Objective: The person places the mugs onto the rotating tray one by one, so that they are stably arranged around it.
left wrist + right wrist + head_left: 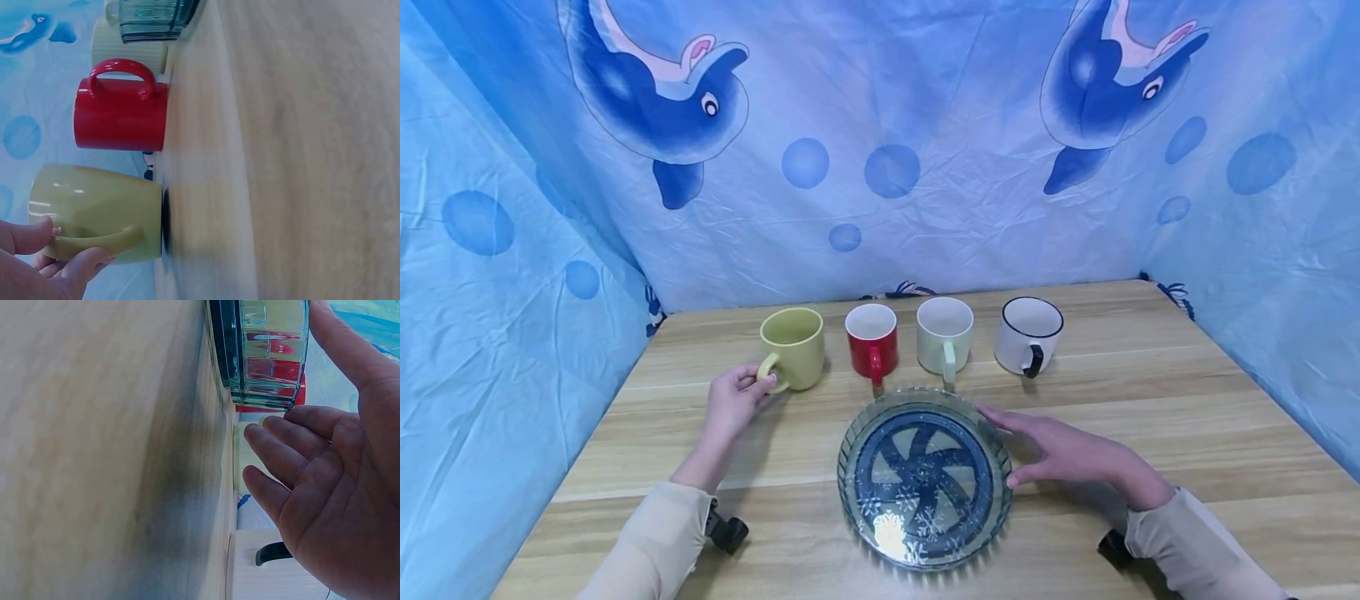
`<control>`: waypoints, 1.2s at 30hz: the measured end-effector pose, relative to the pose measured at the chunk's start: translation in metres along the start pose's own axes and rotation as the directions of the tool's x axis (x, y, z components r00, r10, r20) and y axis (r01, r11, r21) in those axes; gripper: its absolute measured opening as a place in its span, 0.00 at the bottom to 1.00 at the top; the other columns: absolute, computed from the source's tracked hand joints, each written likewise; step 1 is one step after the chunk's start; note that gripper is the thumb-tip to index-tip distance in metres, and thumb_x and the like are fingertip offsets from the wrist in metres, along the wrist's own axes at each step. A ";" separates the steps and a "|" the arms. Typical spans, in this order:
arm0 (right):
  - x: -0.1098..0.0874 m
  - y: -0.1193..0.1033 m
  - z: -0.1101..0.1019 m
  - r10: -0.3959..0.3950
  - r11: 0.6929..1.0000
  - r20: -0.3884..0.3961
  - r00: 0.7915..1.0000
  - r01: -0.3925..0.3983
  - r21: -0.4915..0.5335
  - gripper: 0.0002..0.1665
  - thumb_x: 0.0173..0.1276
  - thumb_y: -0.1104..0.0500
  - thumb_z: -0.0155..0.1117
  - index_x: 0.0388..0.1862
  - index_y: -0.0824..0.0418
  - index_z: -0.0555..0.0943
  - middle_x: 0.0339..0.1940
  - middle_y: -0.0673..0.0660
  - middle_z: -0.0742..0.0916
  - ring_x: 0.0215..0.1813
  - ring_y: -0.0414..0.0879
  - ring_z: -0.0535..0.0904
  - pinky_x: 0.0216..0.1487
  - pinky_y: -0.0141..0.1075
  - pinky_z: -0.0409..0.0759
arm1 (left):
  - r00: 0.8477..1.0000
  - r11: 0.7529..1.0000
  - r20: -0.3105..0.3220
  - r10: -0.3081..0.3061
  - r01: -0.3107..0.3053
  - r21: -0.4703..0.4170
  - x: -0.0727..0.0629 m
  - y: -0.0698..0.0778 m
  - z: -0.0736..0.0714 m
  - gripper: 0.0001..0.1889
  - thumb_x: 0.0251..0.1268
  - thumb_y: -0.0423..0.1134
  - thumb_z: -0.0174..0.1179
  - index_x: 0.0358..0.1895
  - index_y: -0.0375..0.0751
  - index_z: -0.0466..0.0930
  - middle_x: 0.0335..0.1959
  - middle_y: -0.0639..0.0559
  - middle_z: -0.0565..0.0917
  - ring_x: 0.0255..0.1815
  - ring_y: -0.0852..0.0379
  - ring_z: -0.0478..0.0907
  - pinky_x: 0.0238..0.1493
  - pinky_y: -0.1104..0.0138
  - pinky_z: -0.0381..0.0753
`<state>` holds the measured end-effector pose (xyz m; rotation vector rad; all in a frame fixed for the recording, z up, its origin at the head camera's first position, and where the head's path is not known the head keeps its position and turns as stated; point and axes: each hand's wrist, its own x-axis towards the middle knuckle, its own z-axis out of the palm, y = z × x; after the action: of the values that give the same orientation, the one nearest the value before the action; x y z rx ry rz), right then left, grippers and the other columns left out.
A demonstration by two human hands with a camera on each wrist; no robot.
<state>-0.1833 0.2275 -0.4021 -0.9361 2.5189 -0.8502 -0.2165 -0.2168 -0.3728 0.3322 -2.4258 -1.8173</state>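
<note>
My left hand pinches the handle of a yellow-green mug at the left end of a row of mugs. In the left wrist view my thumb and fingers curl round that handle, and the mug stands on the table. My right hand lies flat, fingers straight and spread, against the right rim of a round glass plate with a dark pinwheel pattern. The right wrist view shows the palm open beside the plate's fluted wall.
A red mug, a pale ribbed mug and a white mug with a black rim and handle continue the row to the right. The wooden table is walled by blue dolphin-print sheets at the back and sides.
</note>
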 end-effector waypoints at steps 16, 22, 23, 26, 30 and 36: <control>0.002 0.000 0.000 -0.008 1.000 0.009 1.000 0.008 0.017 0.58 0.57 0.39 0.68 0.78 0.58 0.51 0.78 0.61 0.61 0.76 0.61 0.60 0.72 0.60 0.59 | 0.995 0.989 0.104 -0.002 0.017 -0.145 0.003 -0.005 -0.020 0.19 0.68 0.26 0.54 0.58 0.17 0.66 0.33 0.62 0.86 0.34 0.72 0.83 0.45 0.73 0.85; 0.001 0.000 0.000 0.019 0.999 0.018 1.000 -0.020 0.036 0.57 0.57 0.40 0.68 0.78 0.57 0.52 0.78 0.60 0.61 0.76 0.61 0.60 0.72 0.60 0.59 | 0.990 0.993 0.140 0.009 0.007 -0.116 0.001 -0.001 -0.018 0.19 0.69 0.28 0.54 0.59 0.20 0.66 0.41 0.56 0.87 0.37 0.74 0.82 0.48 0.73 0.83; 0.001 -0.001 0.000 0.020 0.999 0.018 1.000 -0.021 0.037 0.57 0.57 0.40 0.68 0.78 0.57 0.52 0.78 0.60 0.61 0.76 0.61 0.60 0.72 0.60 0.59 | 0.990 0.994 0.143 0.014 0.002 -0.113 0.001 0.000 -0.018 0.20 0.69 0.29 0.54 0.59 0.20 0.66 0.43 0.55 0.87 0.37 0.74 0.82 0.48 0.73 0.83; 0.001 -0.001 0.000 0.010 0.999 0.016 1.000 -0.011 0.036 0.58 0.57 0.40 0.68 0.78 0.58 0.52 0.78 0.60 0.61 0.76 0.60 0.60 0.72 0.59 0.59 | 0.990 0.994 0.138 0.024 -0.008 -0.112 -0.002 0.004 -0.017 0.20 0.69 0.30 0.55 0.60 0.21 0.67 0.46 0.52 0.87 0.39 0.73 0.82 0.46 0.76 0.83; 0.001 -0.001 0.001 0.003 0.999 0.017 1.000 -0.004 0.043 0.57 0.57 0.40 0.68 0.78 0.59 0.52 0.78 0.60 0.62 0.75 0.59 0.62 0.72 0.58 0.60 | 0.991 0.990 0.130 0.043 -0.025 -0.139 -0.007 0.009 -0.018 0.19 0.69 0.30 0.56 0.58 0.22 0.68 0.45 0.53 0.88 0.39 0.72 0.83 0.45 0.76 0.83; 0.000 -0.001 0.001 0.002 0.998 0.018 1.000 -0.003 0.060 0.57 0.58 0.41 0.68 0.78 0.60 0.52 0.77 0.60 0.63 0.72 0.58 0.67 0.71 0.57 0.62 | 0.986 0.978 0.147 0.084 -0.053 -0.203 -0.019 0.022 -0.020 0.15 0.71 0.30 0.53 0.55 0.24 0.68 0.42 0.61 0.87 0.42 0.72 0.83 0.47 0.75 0.83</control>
<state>-0.1825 0.2264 -0.4023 -0.9169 2.4642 -0.9076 -0.1968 -0.2255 -0.3450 0.0932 -2.2892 -2.1036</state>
